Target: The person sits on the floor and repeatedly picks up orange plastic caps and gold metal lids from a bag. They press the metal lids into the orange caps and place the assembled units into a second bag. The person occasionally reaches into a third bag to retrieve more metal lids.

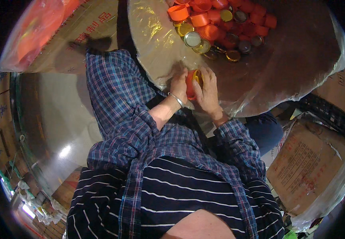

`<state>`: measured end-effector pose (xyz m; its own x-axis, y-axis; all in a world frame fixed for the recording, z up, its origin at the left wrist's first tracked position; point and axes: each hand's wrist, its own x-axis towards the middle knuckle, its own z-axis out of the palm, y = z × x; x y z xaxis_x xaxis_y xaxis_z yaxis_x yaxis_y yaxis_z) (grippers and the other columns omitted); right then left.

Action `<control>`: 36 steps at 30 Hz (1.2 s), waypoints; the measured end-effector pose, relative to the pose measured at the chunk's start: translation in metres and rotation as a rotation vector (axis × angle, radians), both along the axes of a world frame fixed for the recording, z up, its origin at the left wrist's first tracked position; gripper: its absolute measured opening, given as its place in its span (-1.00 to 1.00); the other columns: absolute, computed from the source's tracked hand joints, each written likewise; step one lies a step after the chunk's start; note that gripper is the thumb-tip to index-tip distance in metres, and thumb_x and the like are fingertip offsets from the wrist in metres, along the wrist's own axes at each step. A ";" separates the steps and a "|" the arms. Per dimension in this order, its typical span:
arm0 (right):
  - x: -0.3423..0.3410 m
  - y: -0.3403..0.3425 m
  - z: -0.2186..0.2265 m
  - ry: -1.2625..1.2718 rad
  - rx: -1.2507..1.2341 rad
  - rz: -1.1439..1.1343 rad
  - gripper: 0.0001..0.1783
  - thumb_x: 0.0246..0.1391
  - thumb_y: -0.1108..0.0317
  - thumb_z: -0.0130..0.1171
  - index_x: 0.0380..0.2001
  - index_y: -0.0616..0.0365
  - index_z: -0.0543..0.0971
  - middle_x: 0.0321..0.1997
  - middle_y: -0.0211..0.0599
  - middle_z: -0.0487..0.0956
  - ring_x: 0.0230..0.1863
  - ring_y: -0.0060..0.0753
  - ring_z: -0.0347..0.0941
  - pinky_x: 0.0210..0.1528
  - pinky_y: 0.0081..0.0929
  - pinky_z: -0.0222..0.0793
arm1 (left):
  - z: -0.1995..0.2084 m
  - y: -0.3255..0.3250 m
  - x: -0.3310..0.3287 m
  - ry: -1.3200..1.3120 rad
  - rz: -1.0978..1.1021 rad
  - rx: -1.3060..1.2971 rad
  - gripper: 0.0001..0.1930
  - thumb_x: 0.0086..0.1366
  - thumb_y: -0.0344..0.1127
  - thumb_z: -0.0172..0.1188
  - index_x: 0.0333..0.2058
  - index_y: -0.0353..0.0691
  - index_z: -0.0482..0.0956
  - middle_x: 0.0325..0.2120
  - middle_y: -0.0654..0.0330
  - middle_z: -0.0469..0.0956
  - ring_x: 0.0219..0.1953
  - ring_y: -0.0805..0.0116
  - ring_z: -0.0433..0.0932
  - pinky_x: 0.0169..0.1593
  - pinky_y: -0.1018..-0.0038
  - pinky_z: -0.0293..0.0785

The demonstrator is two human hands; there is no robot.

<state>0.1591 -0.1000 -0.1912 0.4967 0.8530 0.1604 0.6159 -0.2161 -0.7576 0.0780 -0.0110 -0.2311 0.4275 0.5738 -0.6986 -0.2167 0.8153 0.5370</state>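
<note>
Orange cap [191,84] sits clamped between left hand [179,83] and right hand [208,89]; both grip it.

The heap of orange plastic caps and golden metal lids [220,24] blocks the far edge of the round plastic-covered tray [300,63]; its right and near parts lie free.

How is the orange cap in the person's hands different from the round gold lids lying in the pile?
The orange cap is gripped between the left hand and right hand; the gold lids lie loose in the pile on the plastic-covered board. The cap is matte orange and looks deeper; the lids are shiny gold, flat and thin. The cap is turned on its side; the lids mostly lie flat. Both are round.
</note>
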 end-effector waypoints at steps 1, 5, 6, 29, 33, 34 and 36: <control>0.000 0.001 -0.002 0.010 -0.002 -0.008 -0.38 0.18 0.14 0.16 0.24 0.14 0.31 0.23 0.13 0.29 0.23 0.24 0.20 0.25 -0.04 0.21 | -0.001 -0.002 0.000 -0.021 0.001 0.025 -0.71 0.48 -0.13 0.02 -0.04 -0.21 0.49 -0.13 0.20 0.56 -0.11 0.36 0.53 0.02 0.36 0.49; 0.004 0.001 -0.005 -0.015 -0.034 -0.021 -0.38 0.18 0.15 0.15 0.25 0.13 0.29 0.25 0.15 0.28 0.24 0.26 0.22 0.24 -0.04 0.25 | -0.012 -0.004 0.000 0.021 -0.047 0.174 -0.71 0.47 -0.13 0.05 -0.06 -0.23 0.51 -0.17 0.21 0.57 -0.16 0.37 0.53 0.00 0.38 0.48; 0.005 0.000 -0.005 -0.025 -0.043 -0.023 -0.38 0.17 0.15 0.15 0.24 0.13 0.29 0.24 0.15 0.28 0.23 0.26 0.22 0.23 -0.05 0.27 | -0.016 -0.003 0.000 0.048 -0.084 0.168 -0.71 0.47 -0.12 0.05 -0.06 -0.22 0.51 -0.16 0.20 0.57 -0.15 0.37 0.53 0.00 0.38 0.48; 0.052 0.002 -0.022 0.856 -0.009 -0.257 -0.57 0.30 0.10 0.03 -0.13 0.33 0.57 -0.24 -0.10 0.63 -0.20 -0.25 0.58 -0.10 -0.36 0.49 | 0.031 0.011 -0.002 0.066 -0.855 0.494 -0.15 -0.03 -0.19 0.55 0.16 -0.34 0.26 -0.04 0.11 0.48 0.05 0.36 0.45 0.08 0.47 0.43; 0.046 0.000 -0.020 0.462 -0.231 -0.204 -0.55 0.30 0.07 -0.01 -0.16 0.30 0.60 -0.26 0.08 0.64 -0.17 0.08 0.59 -0.08 -0.23 0.46 | 0.032 0.015 -0.004 0.173 -0.921 0.602 -0.16 -0.04 -0.15 0.54 0.11 -0.44 0.29 -0.10 0.10 0.50 -0.07 0.35 0.50 -0.01 0.48 0.46; 0.046 -0.001 -0.020 0.404 -0.233 -0.229 -0.54 0.29 0.06 0.00 -0.16 0.30 0.60 -0.27 0.08 0.65 -0.18 0.07 0.59 -0.09 -0.24 0.45 | 0.032 0.017 -0.004 0.161 -0.957 0.577 -0.21 -0.03 -0.14 0.54 0.08 -0.42 0.33 -0.13 0.12 0.51 -0.11 0.37 0.50 -0.04 0.48 0.46; 0.047 0.001 -0.023 0.471 -0.215 -0.253 -0.46 0.31 -0.02 -0.01 -0.20 0.32 0.62 -0.29 -0.02 0.67 -0.22 -0.14 0.61 -0.13 -0.29 0.46 | 0.032 0.019 -0.002 0.124 -0.931 0.631 -0.29 0.00 -0.13 0.53 0.02 -0.38 0.39 -0.17 0.16 0.53 -0.15 0.41 0.50 -0.08 0.48 0.46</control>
